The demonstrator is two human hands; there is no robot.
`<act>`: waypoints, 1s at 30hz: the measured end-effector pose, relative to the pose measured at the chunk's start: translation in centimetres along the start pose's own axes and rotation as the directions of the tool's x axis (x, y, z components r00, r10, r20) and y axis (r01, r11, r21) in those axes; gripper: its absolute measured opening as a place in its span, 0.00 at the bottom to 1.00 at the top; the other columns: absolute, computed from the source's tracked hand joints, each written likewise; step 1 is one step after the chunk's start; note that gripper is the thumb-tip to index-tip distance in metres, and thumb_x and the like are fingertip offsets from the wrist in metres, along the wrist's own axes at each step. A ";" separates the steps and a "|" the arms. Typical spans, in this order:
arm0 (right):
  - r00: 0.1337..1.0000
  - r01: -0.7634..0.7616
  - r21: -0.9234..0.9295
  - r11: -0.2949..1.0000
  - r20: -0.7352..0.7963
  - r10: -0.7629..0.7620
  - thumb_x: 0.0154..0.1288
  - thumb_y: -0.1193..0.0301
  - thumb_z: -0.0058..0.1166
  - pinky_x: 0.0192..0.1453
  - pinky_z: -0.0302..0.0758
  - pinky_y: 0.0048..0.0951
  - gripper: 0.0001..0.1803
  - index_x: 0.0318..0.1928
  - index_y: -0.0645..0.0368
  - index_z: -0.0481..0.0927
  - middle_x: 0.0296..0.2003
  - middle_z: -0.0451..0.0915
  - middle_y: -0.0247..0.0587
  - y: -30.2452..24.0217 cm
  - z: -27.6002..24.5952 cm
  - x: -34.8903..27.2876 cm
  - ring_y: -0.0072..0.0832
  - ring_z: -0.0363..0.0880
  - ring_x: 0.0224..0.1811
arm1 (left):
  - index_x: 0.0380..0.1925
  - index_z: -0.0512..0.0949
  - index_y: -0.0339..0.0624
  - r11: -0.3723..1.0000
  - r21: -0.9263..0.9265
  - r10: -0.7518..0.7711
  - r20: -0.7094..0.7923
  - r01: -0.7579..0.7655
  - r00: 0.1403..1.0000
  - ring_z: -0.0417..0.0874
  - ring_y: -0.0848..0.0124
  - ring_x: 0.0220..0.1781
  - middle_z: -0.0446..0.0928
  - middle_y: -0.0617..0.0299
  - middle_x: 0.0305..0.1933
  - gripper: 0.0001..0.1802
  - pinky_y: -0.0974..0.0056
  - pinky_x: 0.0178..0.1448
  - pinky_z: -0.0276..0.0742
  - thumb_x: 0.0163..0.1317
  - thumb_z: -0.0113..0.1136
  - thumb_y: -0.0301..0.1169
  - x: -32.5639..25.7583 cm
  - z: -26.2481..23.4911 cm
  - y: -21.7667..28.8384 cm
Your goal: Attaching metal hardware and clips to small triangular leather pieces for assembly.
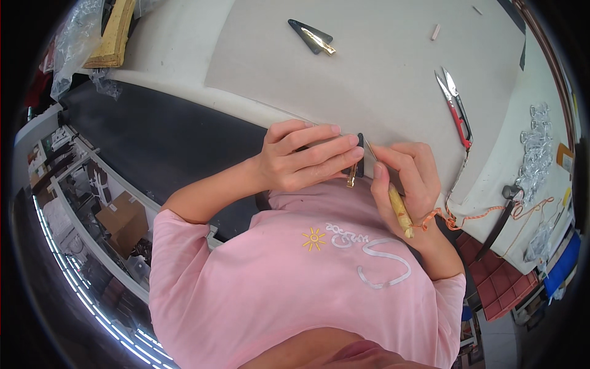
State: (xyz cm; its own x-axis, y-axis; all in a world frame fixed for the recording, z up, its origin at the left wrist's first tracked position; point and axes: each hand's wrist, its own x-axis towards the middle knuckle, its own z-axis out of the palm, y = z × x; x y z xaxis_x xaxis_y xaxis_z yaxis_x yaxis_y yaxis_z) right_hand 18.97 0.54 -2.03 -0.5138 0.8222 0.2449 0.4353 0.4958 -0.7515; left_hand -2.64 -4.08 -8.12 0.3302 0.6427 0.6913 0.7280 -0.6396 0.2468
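My left hand [304,154] is closed on a small black piece [361,146], its fingers laid across it. Below the fingers a gold metal clip [351,179] sticks out beside the black piece. My right hand [410,175] grips a thin pointed tool like an awl, with a yellow wrapped handle [400,209]. Its metal shaft [370,147] points up, close beside the black piece; I cannot tell whether it touches. Farther off on the grey sheet lies a black triangular piece [310,35] with a gold clip on it.
Red-and-black thread snips [456,107] lie on the grey sheet [369,80], tied to an orange cord [455,221] near my right wrist. A short pale stick [435,32] lies at the back. Clear plastic pieces [536,141] and a hammer [510,192] sit at the right.
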 end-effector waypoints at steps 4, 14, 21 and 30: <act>1.000 0.016 -0.022 1.000 -0.007 -0.016 0.50 0.84 0.64 0.33 0.74 0.32 0.16 0.42 0.61 0.83 0.34 0.78 0.40 0.0 0.1 0.0 0.35 0.76 0.32 | 0.47 0.88 0.54 1.000 -0.015 -0.002 0.047 0.002 0.999 0.80 0.72 0.51 0.85 0.72 0.52 0.15 0.67 0.52 0.67 0.64 0.64 0.44 0.3 -0.5 -0.1; 0.996 0.087 -0.034 0.996 -0.002 -0.087 0.48 0.84 0.64 0.33 0.73 0.31 0.16 0.41 0.60 0.83 0.33 0.78 0.37 0.5 0.2 -0.1 0.33 0.75 0.31 | 0.47 0.88 0.53 1.000 -0.006 0.002 0.099 -0.002 0.995 0.82 0.70 0.52 0.85 0.71 0.51 0.17 0.66 0.51 0.66 0.70 0.58 0.47 0.7 -0.9 0.1; 0.995 0.096 -0.011 0.995 0.024 -0.095 0.47 0.85 0.64 0.33 0.73 0.30 0.17 0.41 0.60 0.84 0.32 0.78 0.35 0.5 0.3 0.1 0.32 0.74 0.30 | 0.46 0.88 0.53 1.000 0.006 0.012 0.102 -0.013 0.995 0.83 0.68 0.52 0.85 0.72 0.51 0.17 0.66 0.50 0.65 0.70 0.57 0.47 0.5 -0.9 -0.1; 0.988 0.135 -0.034 0.990 0.074 -0.132 0.48 0.86 0.63 0.33 0.73 0.30 0.17 0.42 0.62 0.84 0.33 0.78 0.37 0.3 -0.6 0.3 0.34 0.74 0.32 | 0.45 0.88 0.54 1.000 0.013 0.018 0.098 -0.019 0.995 0.83 0.68 0.51 0.85 0.72 0.51 0.14 0.66 0.49 0.66 0.69 0.58 0.43 0.9 -1.1 0.0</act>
State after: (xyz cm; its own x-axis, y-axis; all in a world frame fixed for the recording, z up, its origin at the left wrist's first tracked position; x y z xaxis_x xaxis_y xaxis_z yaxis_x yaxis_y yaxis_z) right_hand 19.43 1.10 -1.84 -0.6203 0.7264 0.2960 0.3868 0.6116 -0.6902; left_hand -3.00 -3.93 -6.77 0.4004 0.6693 0.6259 0.7292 -0.6463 0.2247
